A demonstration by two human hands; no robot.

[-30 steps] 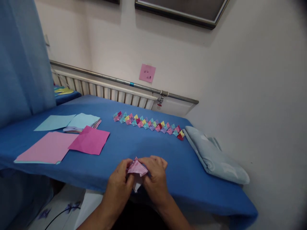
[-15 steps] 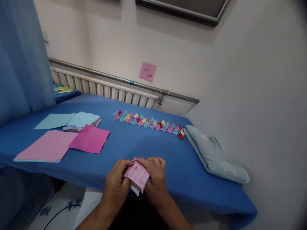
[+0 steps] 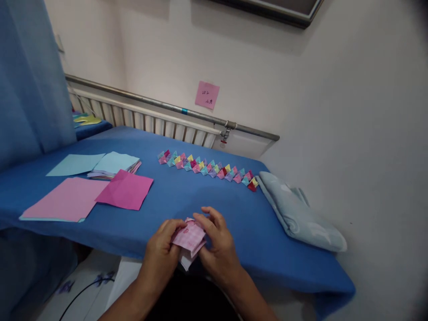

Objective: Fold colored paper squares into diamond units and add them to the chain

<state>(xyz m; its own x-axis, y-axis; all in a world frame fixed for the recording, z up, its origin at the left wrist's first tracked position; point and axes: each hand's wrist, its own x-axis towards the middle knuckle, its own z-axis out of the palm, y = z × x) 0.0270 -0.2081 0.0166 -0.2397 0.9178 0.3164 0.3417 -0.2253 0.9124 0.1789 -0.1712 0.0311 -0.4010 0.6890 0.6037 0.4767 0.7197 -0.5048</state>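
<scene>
My left hand [image 3: 162, 250] is closed on a folded pink checked paper [image 3: 190, 236] with small heart marks, its thumb tucked beneath and its fingers on the left edge. White inner layers of the paper show at the lower end, where the flaps stand apart. My right hand [image 3: 219, 247] curves around the right side of the paper with fingers spread. Its index fingertip is by the top corner and its thumb is beside the lower flap; whether they touch the paper is hard to see. Both hands are over the front edge of the blue-covered table [image 3: 174, 196].
A row of colourful folded paper pieces [image 3: 210, 168] lies behind my hands. To the left are a magenta sheet [image 3: 125, 189], pink sheets [image 3: 67, 200] and a light-blue-topped paper stack [image 3: 113, 162]. A folded pale blanket [image 3: 301, 214] lies right, by the wall. A radiator [image 3: 143, 120] runs behind.
My right hand has loosened from the paper and shifted slightly right, its fingers lifting and spreading. The paper's flaps have parted more on the right side. My left hand keeps its hold.
</scene>
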